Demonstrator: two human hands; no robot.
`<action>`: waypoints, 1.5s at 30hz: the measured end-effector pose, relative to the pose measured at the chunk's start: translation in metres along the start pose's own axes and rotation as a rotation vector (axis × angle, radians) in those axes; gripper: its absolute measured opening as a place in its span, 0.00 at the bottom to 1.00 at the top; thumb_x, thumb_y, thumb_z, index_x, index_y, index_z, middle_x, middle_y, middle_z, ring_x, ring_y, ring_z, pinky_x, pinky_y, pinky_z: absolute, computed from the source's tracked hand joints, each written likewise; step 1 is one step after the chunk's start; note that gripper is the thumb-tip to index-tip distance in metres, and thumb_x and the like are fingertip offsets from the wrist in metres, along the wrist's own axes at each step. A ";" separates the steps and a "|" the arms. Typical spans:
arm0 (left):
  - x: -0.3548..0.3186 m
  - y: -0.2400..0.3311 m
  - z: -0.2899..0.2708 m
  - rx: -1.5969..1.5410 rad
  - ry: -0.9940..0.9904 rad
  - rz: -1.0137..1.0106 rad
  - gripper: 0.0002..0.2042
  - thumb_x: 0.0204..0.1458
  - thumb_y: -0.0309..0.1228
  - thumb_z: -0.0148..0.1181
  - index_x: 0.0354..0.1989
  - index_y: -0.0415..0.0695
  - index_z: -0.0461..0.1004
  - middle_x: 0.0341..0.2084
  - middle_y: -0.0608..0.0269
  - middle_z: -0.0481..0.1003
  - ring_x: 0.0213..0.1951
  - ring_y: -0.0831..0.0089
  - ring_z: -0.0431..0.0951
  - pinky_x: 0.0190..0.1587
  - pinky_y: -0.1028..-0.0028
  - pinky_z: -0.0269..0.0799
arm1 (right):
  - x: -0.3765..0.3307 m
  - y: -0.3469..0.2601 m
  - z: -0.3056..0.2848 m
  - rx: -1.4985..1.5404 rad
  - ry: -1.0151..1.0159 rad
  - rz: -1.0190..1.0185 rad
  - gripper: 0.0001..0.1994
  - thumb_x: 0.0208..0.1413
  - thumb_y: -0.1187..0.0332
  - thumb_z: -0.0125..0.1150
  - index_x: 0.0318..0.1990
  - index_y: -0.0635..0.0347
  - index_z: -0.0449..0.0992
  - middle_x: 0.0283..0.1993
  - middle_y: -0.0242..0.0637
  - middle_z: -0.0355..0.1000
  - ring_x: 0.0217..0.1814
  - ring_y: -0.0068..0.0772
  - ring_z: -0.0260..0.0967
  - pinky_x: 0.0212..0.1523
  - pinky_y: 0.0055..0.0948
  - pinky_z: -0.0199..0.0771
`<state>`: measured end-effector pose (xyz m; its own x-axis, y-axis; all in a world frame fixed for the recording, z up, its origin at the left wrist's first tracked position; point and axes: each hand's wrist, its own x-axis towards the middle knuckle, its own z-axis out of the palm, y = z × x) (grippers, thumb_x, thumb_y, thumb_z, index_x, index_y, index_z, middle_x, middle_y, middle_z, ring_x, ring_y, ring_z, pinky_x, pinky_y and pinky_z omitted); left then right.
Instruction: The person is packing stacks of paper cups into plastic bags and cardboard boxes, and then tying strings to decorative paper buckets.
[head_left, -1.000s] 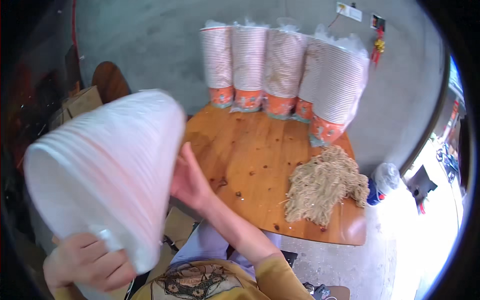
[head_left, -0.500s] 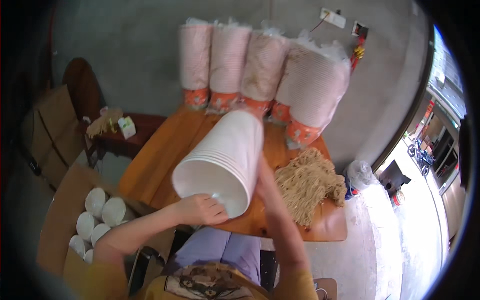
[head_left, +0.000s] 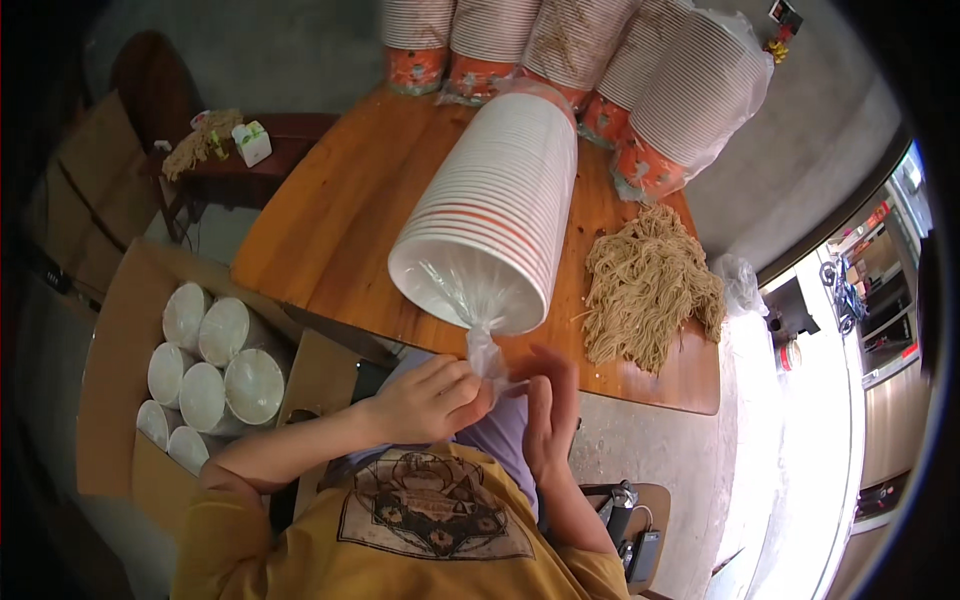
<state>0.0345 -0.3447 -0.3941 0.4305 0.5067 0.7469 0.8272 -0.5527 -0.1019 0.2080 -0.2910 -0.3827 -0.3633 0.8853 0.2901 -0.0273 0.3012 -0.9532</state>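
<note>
The left hand (head_left: 435,402) clenches the twisted end of the bag (head_left: 484,352) around stacked cups (head_left: 500,195); the right hand (head_left: 547,405) is half-curled alongside, hold unclear.

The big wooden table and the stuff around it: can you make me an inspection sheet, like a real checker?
Surface: orange-brown wooden table, its rounded edge before the person.
Work things: nested stack of white tapered cups lying sideways in a clear plastic bag, mouth toward the person.
Clutter: beige stringy bundle on the right; five bagged cup stacks with orange lower parts standing at the far side.
Hands: left hand closed on the bag's gathered neck; right hand at its end, grip unclear.
Cables: thin white cable near a dark gadget, lower right.
Surroundings: open brown cardboard box holding white cup stacks on the left; dark red bench behind.
</note>
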 end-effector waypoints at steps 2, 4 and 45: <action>-0.006 0.010 0.001 -0.069 0.032 -0.035 0.05 0.46 0.26 0.59 0.32 0.42 0.73 0.34 0.62 0.67 0.38 0.64 0.71 0.42 0.69 0.72 | 0.010 -0.006 0.003 -0.121 -0.105 0.125 0.14 0.65 0.67 0.42 0.50 0.65 0.69 0.42 0.38 0.71 0.43 0.25 0.67 0.45 0.24 0.68; -0.011 0.019 0.005 -0.135 0.063 -0.065 0.05 0.48 0.25 0.59 0.32 0.42 0.72 0.34 0.61 0.67 0.39 0.63 0.72 0.43 0.68 0.72 | 0.018 -0.011 0.008 -0.152 -0.155 0.166 0.13 0.65 0.64 0.45 0.48 0.64 0.71 0.43 0.35 0.71 0.44 0.23 0.67 0.46 0.23 0.67; 0.011 0.002 0.000 -1.197 0.198 -0.940 0.17 0.57 0.23 0.53 0.54 0.41 0.61 0.36 0.66 0.70 0.36 0.82 0.70 0.41 0.80 0.69 | -0.018 -0.019 0.006 0.033 -0.115 0.145 0.09 0.65 0.68 0.49 0.34 0.63 0.67 0.26 0.27 0.59 0.31 0.15 0.52 0.30 0.19 0.57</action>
<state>0.0414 -0.3404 -0.3858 -0.1988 0.9266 0.3193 -0.0439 -0.3339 0.9416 0.2094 -0.3144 -0.3703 -0.4694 0.8718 0.1398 0.0031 0.1600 -0.9871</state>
